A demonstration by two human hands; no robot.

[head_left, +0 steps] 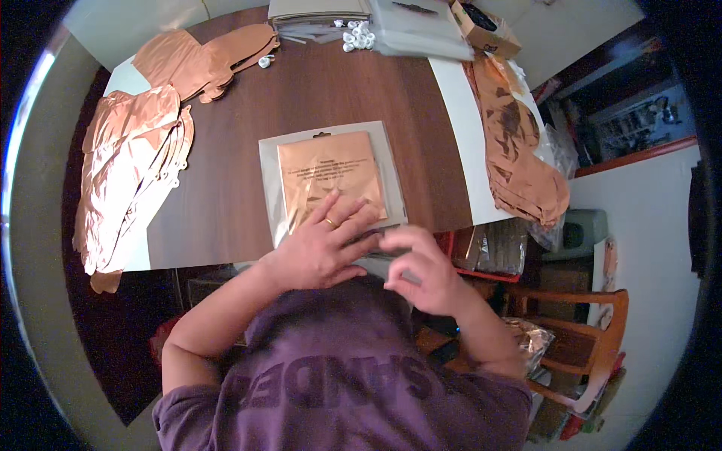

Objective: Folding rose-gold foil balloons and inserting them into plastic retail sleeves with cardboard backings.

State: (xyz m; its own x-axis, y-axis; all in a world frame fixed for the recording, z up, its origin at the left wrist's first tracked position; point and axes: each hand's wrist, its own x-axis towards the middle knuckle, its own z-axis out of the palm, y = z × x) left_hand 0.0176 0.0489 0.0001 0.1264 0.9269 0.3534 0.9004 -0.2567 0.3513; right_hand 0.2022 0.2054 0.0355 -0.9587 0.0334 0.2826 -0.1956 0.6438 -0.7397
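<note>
A flat clear bag [269,180] lies on the table in front of me, a folded copper-coloured foil sheet [323,154] with printed lines in it. A pale backing with a dark hang slot shows around the foil. My left hand [320,244] rests on the bag's near part, fingers spread, a ring on one finger. Close beside it, at the bag's near right corner, is my right hand [425,274], slightly blurred. Its fingers are bent and the thumb stands apart from them; I see nothing held between. The bag's near end is partly hidden by my hands.
Copper foil balloons lie piled at the left [131,150], far left [180,60] and right [515,143]. At the back are small white rolls [359,36], a stack of cards [320,9], clear bags [421,30] and an open box [487,31]. A wooden chair [602,346] stands at right.
</note>
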